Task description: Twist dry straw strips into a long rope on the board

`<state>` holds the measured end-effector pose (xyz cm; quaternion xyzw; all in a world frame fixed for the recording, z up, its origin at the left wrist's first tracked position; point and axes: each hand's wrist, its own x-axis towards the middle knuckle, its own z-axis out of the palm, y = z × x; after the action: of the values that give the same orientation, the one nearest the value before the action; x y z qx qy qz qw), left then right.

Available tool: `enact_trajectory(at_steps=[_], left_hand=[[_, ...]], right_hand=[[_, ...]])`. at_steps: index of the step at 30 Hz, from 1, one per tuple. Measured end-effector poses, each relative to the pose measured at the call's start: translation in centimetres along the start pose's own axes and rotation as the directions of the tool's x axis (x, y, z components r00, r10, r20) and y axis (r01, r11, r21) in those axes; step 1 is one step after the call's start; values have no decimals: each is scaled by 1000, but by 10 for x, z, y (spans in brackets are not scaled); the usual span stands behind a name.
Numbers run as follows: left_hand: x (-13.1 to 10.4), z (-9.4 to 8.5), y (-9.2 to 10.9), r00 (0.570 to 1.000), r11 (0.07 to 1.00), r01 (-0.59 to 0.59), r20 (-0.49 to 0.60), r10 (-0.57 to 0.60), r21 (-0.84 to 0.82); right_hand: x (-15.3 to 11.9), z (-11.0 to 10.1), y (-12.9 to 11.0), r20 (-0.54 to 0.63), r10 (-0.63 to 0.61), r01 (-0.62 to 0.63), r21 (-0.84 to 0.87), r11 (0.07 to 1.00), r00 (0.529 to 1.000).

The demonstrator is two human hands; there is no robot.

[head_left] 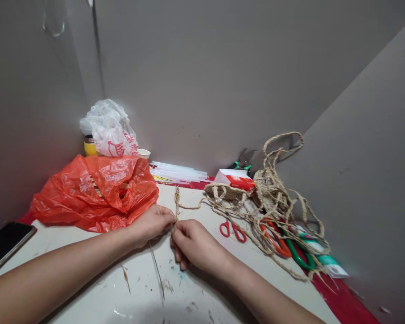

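My left hand [156, 223] and my right hand [189, 243] meet near the middle of the white board [121, 297]. The fingers of both are pinched on the lower end of a short piece of braided straw cord [177, 202], which lies pointing away from me. A thin strand of the cord runs right toward a tangled heap of straw rope [270, 193]. Below my left hand a thin loose straw [158, 272] trails over the board. My fingertips hide the exact spot of the grip.
An orange plastic bag [74, 193], white bag [110, 126] and phone [6, 245] are left. Clear sticks [178, 171], a red box [239, 181] and pruners [245, 162] lie behind. Red-handled scissors [232, 231], orange handles [276, 240] and green handles [300, 256] are right.
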<state>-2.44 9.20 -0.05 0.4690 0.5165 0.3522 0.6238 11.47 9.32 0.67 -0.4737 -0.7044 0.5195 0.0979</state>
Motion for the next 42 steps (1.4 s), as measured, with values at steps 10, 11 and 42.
enact_trajectory(at_steps=[10,11,42], left_hand=[[-1,-10,4,990,990,-11,138,31,-143],[-2,-11,4,988,989,-8,150,31,-149],[-45,20,20,972,83,-103,83,221,991]], right_hand=[[-21,-35,-15,-160,-298,257,-232,938,941],[-15,-40,-13,-277,-303,249,-214,945,912],[14,-11,8,93,68,-113,651,751,993]])
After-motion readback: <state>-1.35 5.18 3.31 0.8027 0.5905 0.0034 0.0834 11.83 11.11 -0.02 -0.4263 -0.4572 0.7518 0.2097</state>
